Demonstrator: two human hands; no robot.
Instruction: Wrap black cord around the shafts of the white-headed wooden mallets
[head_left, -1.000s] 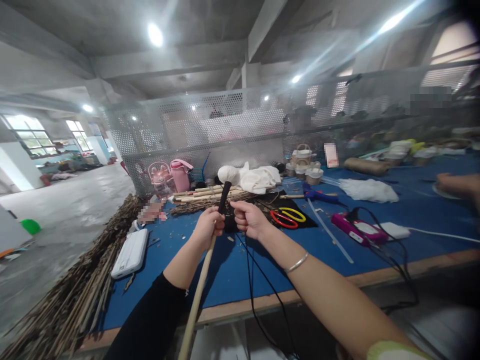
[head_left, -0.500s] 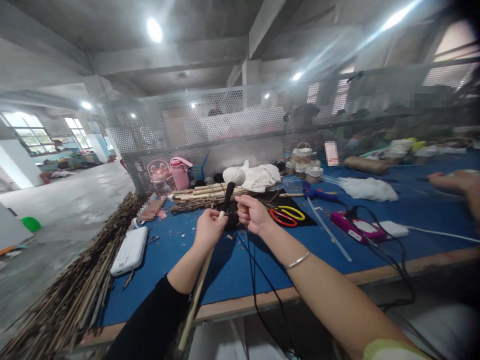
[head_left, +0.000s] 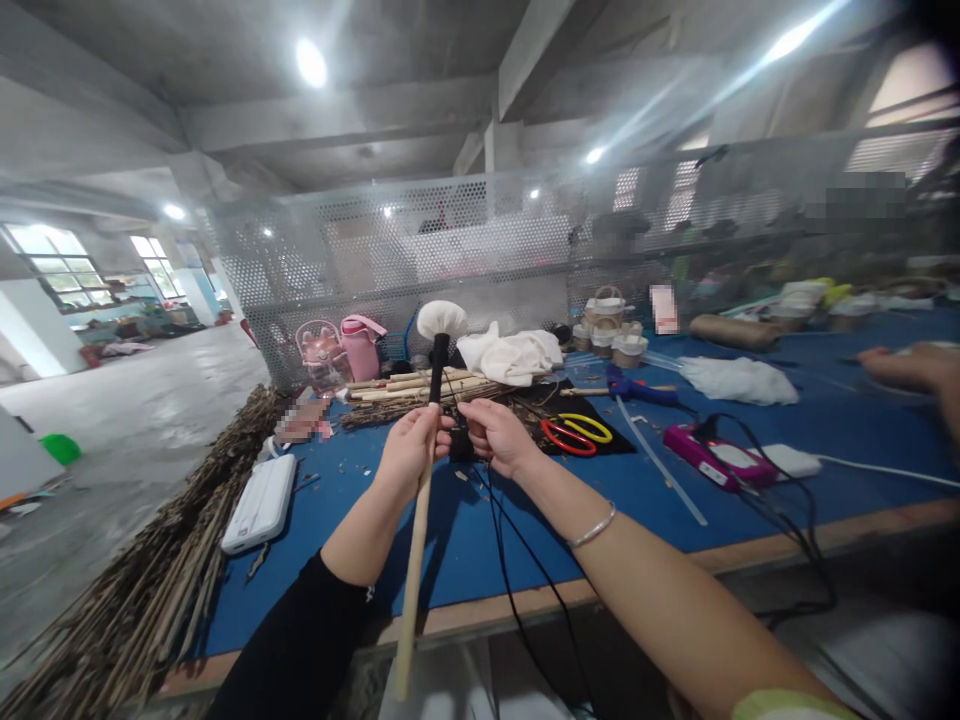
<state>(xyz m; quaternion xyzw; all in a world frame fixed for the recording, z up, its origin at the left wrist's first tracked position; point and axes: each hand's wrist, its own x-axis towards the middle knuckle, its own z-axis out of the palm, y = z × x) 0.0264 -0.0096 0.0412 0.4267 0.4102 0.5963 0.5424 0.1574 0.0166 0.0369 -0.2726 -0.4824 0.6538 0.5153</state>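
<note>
The left hand (head_left: pixel 411 446) grips the pale stick (head_left: pixel 417 560), with black-wrapped neck (head_left: pixel 437 368) and white head (head_left: pixel 442 320) just beyond; beside it, the right hand (head_left: pixel 499 436) pinches black cord (head_left: pixel 497 515) (winding, it seems). The next turn probably calls for even tension.

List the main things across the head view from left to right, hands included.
Twig pile → white device → left hand → right hand → scissors handles → purple device → other person's hand.
</note>
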